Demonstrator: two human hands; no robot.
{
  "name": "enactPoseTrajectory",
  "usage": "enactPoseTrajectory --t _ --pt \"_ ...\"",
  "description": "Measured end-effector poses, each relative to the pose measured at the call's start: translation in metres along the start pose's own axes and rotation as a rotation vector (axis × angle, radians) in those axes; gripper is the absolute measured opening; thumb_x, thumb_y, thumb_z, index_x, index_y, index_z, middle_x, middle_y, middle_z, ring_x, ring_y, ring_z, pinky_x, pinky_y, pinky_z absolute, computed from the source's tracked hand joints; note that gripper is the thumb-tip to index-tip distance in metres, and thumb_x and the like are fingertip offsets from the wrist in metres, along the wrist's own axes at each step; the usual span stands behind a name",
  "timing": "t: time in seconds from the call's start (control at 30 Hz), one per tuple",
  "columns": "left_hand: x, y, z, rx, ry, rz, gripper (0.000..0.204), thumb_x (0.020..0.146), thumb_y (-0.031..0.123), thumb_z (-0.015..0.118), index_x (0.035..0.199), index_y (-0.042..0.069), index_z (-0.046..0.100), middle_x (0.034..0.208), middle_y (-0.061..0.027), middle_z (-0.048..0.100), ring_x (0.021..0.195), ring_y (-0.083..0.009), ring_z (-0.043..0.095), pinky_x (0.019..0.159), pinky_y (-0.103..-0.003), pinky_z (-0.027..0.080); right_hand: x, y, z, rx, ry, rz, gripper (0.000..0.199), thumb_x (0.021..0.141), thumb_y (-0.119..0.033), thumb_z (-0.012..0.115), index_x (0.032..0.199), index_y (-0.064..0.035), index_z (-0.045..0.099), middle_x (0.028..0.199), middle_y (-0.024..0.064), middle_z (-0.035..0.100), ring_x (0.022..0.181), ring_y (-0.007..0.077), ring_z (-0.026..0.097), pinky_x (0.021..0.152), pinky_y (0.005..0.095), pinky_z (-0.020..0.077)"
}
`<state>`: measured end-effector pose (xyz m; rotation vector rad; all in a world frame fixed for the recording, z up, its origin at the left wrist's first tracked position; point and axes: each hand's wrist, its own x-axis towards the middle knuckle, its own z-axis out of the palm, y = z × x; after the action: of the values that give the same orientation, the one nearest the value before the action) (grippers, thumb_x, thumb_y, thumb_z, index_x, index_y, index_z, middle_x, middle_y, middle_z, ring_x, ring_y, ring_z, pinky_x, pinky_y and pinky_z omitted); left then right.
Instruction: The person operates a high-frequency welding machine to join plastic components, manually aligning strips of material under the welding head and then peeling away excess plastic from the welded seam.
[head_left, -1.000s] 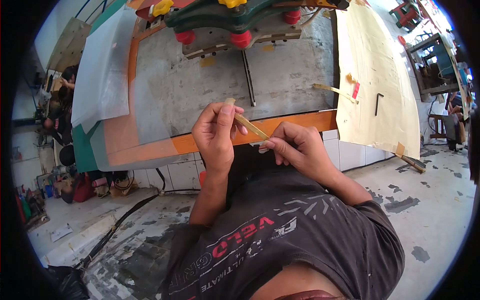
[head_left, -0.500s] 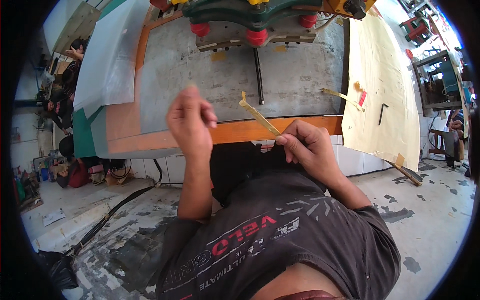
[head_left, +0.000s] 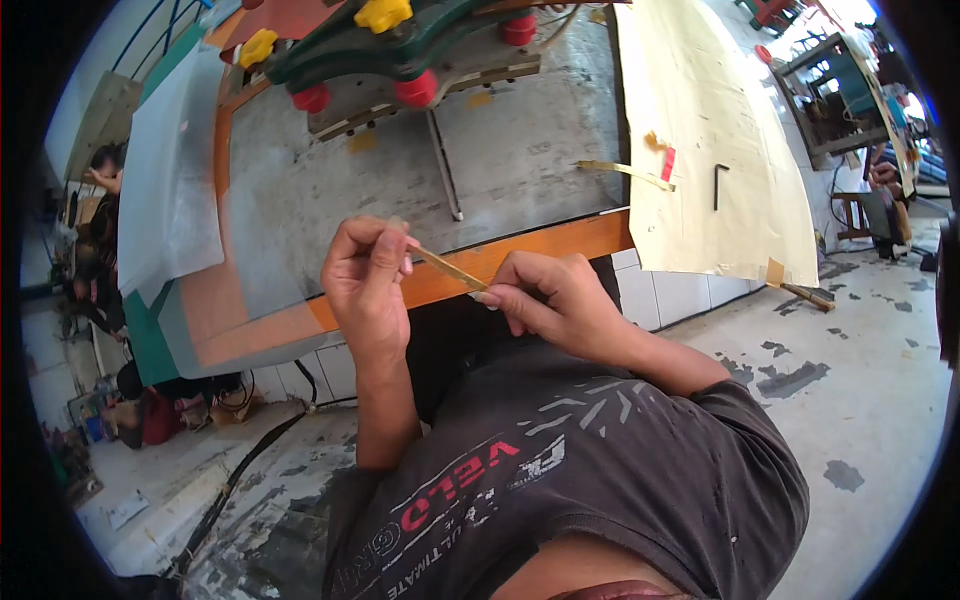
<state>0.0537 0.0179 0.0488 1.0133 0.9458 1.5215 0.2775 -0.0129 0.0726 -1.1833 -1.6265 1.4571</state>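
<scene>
So the strip point(head_left: 448, 270) is up in the air between the two hands, slanting down from left to right, and from this view it crosses the orange edge point(head_left: 560, 240) of the surface point(head_left: 300, 200). Left hand point(head_left: 368, 290) has its thumb and fingers pinched together at the upper end, though the exact contact is half hidden by the fingertips. Right hand point(head_left: 555, 305) has a tight thumb-and-finger grip on the lower end, basically no gap. My worry: the strip looks thin and narrow, so if the hands pull unevenly or one twists, I'd guess it could kink, curl or tear somewhere along the bare middle bit. If it's tacky (can't tell from here), slack might let it fold onto itself or cling to a thumb. And with only fingertips on each end, a weak pinch could drop it on the surface near the dark bar point(head_left: 443, 165). Also, there's a second strip point(head_left: 630, 173) lying partly over the paper point(head_left: 740, 230), near the red scrap point(head_left: 668, 163) and the hex key point(head_left: 717, 188), so a careless sweep of the right arm could snag it.
</scene>
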Motion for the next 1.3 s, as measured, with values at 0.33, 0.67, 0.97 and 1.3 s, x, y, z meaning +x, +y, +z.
enactPoseTrajectory --t 0.33,0.67,0.97,1.3 --pt "0.031 0.041 -0.084 0.121 0.262 0.248 0.012 0.107 0.011 0.069 0.114 0.003 0.072 0.1 -0.0069 0.074 0.081 -0.0108 0.063 0.071 -0.025 0.049 -0.011 0.016 -0.002 0.0 -0.057 -0.062 0.018 0.106 -0.015 0.072 0.095 -0.0014 0.069 0.067 0.0029 0.067 0.06 0.0112 0.065 0.058 0.029 0.0488" --pt "0.011 0.027 -0.047 0.503 -0.075 0.193 0.028 0.101 -0.004 0.069 0.128 -0.002 0.076 0.114 -0.0131 0.08 0.089 -0.018 0.075 0.082 -0.028 0.057 0.0 0.007 -0.021 0.139 0.2 -0.05 0.012 0.108 -0.008 0.065 0.111 0.0032 0.068 0.082 0.0071 0.07 0.074 0.0114 0.074 0.067 0.0273 0.059" --pt "-0.016 0.011 -0.056 0.317 -0.258 0.002 0.01 0.098 -0.003 0.075 0.108 -0.005 0.076 0.094 -0.015 0.079 0.081 -0.0197 0.076 0.073 -0.03 0.061 0.007 0.007 -0.023 0.101 0.179 -0.254 0.015 0.106 -0.012 0.07 0.115 -0.0004 0.066 0.088 0.0063 0.078 0.077 0.0135 0.074 0.069 0.0287 0.0564" --pt "-0.001 0.011 -0.019 0.329 -0.167 0.063 0.019 0.099 -0.008 0.063 0.114 -0.005 0.075 0.116 -0.0198 0.078 0.096 -0.0193 0.076 0.078 -0.028 0.058 0.01 -0.002 -0.029 0.105 0.169 -0.33 0.013 0.107 -0.009 0.066 0.117 -0.0024 0.061 0.087 0.0064 0.075 0.078 0.0156 0.073 0.068 0.0314 0.0544"
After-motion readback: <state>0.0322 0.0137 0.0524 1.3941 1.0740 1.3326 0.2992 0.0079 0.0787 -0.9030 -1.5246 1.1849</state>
